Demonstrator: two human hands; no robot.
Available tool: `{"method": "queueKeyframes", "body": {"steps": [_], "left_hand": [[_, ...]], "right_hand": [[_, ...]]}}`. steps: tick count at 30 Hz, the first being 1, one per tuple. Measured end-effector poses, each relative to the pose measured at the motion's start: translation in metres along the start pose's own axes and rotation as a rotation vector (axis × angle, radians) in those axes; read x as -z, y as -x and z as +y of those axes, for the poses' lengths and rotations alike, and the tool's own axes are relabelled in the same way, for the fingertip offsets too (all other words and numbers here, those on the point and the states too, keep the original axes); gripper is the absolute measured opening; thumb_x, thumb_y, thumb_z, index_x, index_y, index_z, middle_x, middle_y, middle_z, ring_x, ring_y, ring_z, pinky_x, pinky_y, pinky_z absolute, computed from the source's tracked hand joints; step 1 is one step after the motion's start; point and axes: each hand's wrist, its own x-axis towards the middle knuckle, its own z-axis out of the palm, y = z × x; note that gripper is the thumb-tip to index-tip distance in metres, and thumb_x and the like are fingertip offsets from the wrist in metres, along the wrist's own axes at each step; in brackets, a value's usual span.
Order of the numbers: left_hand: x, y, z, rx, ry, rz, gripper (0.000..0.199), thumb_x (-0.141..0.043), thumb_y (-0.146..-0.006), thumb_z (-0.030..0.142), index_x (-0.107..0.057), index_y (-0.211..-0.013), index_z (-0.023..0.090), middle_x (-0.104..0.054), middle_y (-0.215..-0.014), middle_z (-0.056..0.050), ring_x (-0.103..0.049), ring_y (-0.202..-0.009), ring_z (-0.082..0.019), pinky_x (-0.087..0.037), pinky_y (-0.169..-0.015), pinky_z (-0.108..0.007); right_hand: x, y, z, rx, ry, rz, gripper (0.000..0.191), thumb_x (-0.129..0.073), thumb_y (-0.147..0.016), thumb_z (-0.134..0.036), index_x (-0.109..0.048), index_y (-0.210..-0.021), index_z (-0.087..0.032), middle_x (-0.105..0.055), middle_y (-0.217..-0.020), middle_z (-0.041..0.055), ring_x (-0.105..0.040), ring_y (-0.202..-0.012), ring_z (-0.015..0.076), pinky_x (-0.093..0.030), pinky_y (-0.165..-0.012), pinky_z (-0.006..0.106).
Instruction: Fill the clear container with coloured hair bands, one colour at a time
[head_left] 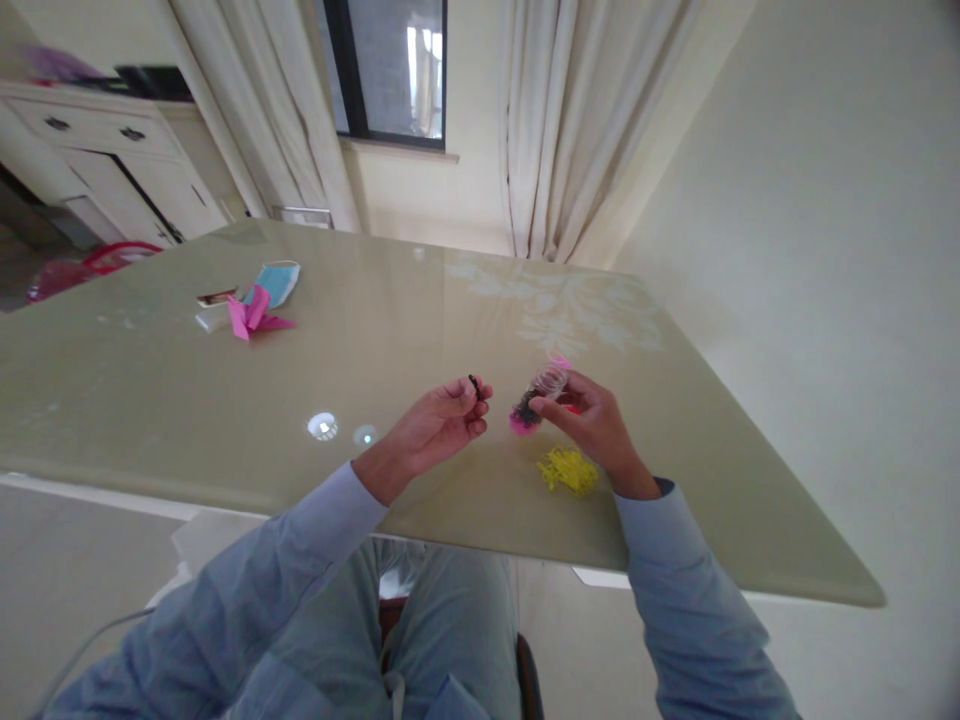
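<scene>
Head: blk band (475, 386) (prob.) pinched in L grip (444, 422).

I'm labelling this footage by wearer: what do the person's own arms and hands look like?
Both the left hand and right hand are bare, without gloves. Long blue-grey sleeves end in paler cuffs; something dark edges the right one.

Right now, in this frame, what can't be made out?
All in the head view:
- Exact shape of the black piece in the left hand: too small, partly behind fingers.
- Part of the clear container: covered by the right hand.
- What the red item is: mostly hidden by that hand.
- Separate strands in the yellow pile: too small to count.
- The purple item on the cabinet: blurred.
</scene>
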Motion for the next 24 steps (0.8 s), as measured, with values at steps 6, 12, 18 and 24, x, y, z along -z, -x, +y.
{"method": "queueKeyframes", "body": {"steps": [6,12,18,24], "left_hand": [[-0.007,-0.001,0.008,-0.219,-0.314,0.066,0.030,-0.094,-0.062,0.027,-0.069,-0.067,0.012,-0.062,-0.079,0.000,-0.047,-0.060,-0.004,-0.039,-0.055,-0.018],[-0.027,-0.001,0.014,-0.387,-0.675,0.067,0.029,-0.084,-0.074,0.041,-0.074,-0.082,0.015,-0.064,-0.068,0.000,-0.053,-0.060,-0.010,-0.045,-0.060,-0.023],[-0.040,-0.003,0.016,-0.499,-0.990,0.053,0.017,-0.074,-0.081,0.031,-0.077,-0.087,0.016,-0.073,-0.077,-0.003,-0.062,-0.068,-0.014,-0.049,-0.064,-0.025],[-0.051,0.000,0.022,-0.568,-1.303,-0.011,0.014,-0.066,-0.086,0.020,-0.079,-0.091,0.018,-0.076,-0.085,-0.004,-0.066,-0.077,-0.017,-0.050,-0.072,-0.027]], "right_hand": [[-0.007,0.005,-0.005,0.209,0.150,-0.049,0.038,-0.080,-0.078,-0.045,-0.075,-0.107,-0.022,-0.077,-0.101,0.0071,-0.070,-0.088,0.0232,-0.058,-0.077,0.037],[-0.011,0.008,-0.006,0.315,0.203,-0.144,0.037,-0.079,-0.082,-0.043,-0.073,-0.112,-0.024,-0.075,-0.099,0.0052,-0.068,-0.085,0.0198,-0.054,-0.072,0.031],[-0.013,0.008,-0.005,0.331,0.242,-0.153,0.037,-0.079,-0.082,-0.044,-0.071,-0.112,-0.024,-0.075,-0.098,0.0047,-0.066,-0.084,0.0190,-0.052,-0.072,0.030],[-0.014,0.009,-0.005,0.366,0.238,-0.152,0.033,-0.078,-0.084,-0.044,-0.071,-0.108,-0.023,-0.074,-0.096,0.0045,-0.066,-0.082,0.0184,-0.050,-0.072,0.030]]}}
